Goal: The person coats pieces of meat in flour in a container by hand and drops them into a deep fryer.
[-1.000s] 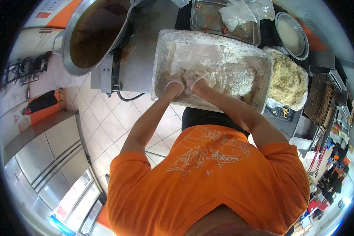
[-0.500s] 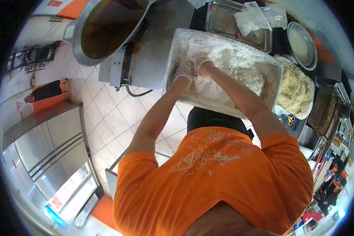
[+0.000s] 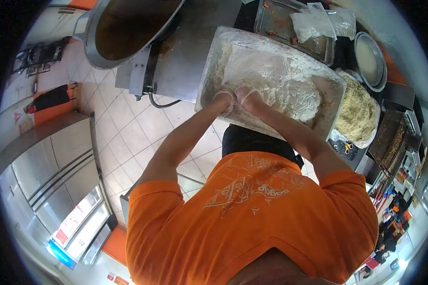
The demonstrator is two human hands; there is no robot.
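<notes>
A large pale tub point(image 3: 340, 102) holds white flour point(image 3: 257, 64), smooth at the far left and lumpy toward the right. Thin, whitish, see-through gloves cover both of my hands. My left hand point(image 3: 226, 100) is down in the tub near its left front corner. Close beside it, my right hand point(image 3: 247, 97) presses into the flour. The fingers of both hands are hidden, so whether they grip anything does not show.
A big pot of brown liquid point(image 3: 128, 28) stands at upper left beside a metal counter point(image 3: 190, 52). Behind the tub lie a metal tray point(image 3: 324, 50) and plastic bags point(image 3: 311, 23). To the right are a metal bowl point(image 3: 370, 61), yellowish crumbs point(image 3: 356, 116) and scissors point(image 3: 349, 148).
Both hands have drawn back toward my body, nearer the tub's front edge. A smooth patch of flour shows where they were. The view has shifted slightly.
</notes>
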